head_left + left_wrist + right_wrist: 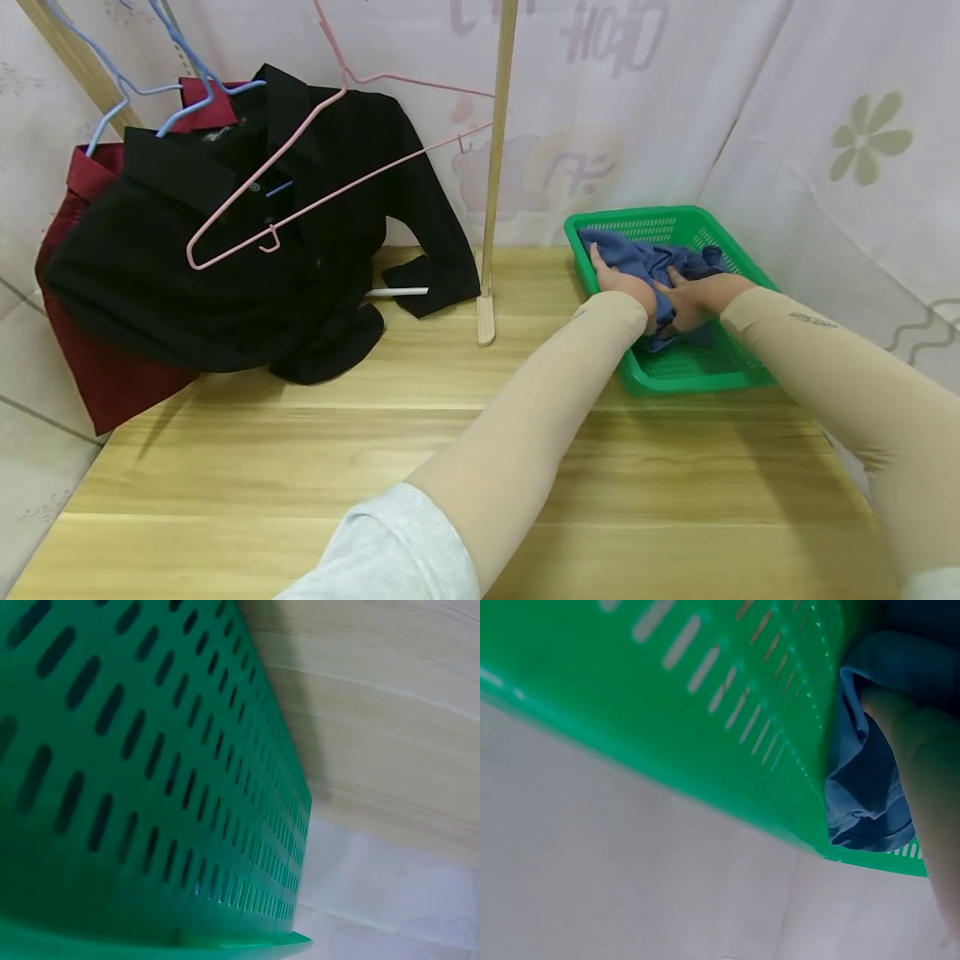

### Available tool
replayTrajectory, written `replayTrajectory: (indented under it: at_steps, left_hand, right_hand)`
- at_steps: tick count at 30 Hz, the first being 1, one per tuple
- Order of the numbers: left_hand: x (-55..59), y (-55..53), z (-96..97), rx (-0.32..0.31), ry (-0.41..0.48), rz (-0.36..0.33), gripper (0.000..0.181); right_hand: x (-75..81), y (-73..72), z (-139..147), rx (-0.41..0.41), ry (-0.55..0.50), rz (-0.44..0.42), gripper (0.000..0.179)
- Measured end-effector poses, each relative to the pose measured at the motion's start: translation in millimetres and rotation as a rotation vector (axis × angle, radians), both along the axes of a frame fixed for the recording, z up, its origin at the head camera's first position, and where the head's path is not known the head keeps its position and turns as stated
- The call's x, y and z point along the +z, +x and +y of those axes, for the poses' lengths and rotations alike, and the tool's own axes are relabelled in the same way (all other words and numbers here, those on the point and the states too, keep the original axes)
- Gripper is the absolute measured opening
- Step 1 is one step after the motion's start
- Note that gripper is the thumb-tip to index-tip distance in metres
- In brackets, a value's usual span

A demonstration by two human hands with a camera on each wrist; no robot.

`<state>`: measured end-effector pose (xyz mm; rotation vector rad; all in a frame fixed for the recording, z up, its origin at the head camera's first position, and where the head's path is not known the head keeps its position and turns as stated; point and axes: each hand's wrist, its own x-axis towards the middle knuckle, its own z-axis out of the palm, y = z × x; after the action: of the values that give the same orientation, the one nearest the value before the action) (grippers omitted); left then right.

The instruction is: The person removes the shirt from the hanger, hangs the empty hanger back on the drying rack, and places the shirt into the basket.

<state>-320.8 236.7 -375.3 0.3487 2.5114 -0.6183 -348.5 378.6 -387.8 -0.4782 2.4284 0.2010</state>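
Standing on the worktop (pixel 300 483), the green basket (pixel 697 385) contained the bunched blue cloth (pixel 626 250); the left hand (pixel 628 285) and right hand (pixel 699 300) touched it, their grip too hidden to tell. Supporting both sides evenly probably suited its loose folds.

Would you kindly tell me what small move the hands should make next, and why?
Probably lift the blue garment clear of the green basket: the left hand and right hand are both on it, and the pink clothes hanger looks bare.
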Motion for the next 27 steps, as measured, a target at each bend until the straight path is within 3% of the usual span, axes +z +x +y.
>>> replayTrajectory:
  at_steps: [4, 7, 11, 15, 18, 21, 24, 27]
  left_hand:
    - [5.1, -1.2, -4.7, 0.035, -0.02, 0.02, 0.078]
    - [20.6, 4.8, -16.8, 0.044, 0.028, 0.079, 0.084]
    - [65.5, 14.7, -42.5, 0.005, 0.247, 0.17, 0.092]
    - [121.8, 20.3, -62.8, 0.013, 0.415, 0.139, 0.097]
    - [156.4, 35.8, -84.7, 0.071, 0.514, 0.14, 0.097]
    - [169.7, 69.1, -119.8, 0.087, 0.656, 0.246, 0.095]
    - [158.9, 107.6, -157.4, 0.089, 0.801, 0.367, 0.089]
    - [134.4, 143.7, -193.7, 0.133, 0.901, 0.425, 0.086]
  right_hand:
    - [3.1, -8.5, -5, -0.013, -0.007, 0.0, 0.124]
    - [18.6, -15.1, -12, -0.041, -0.035, -0.025, 0.117]
    - [65.8, -27.3, -23, -0.049, -0.146, -0.067, 0.11]
    - [130.5, -23.4, -37, -0.039, -0.281, -0.009, 0.107]
    - [172.2, 1.0, -54, -0.023, -0.278, 0.126, 0.097]
    - [193.4, 43.6, -78, -0.045, -0.266, 0.287, 0.088]
    - [190.9, 90.4, -104, -0.103, -0.415, 0.35, 0.084]
    - [168.8, 130.4, -129, -0.098, -0.597, 0.337, 0.086]
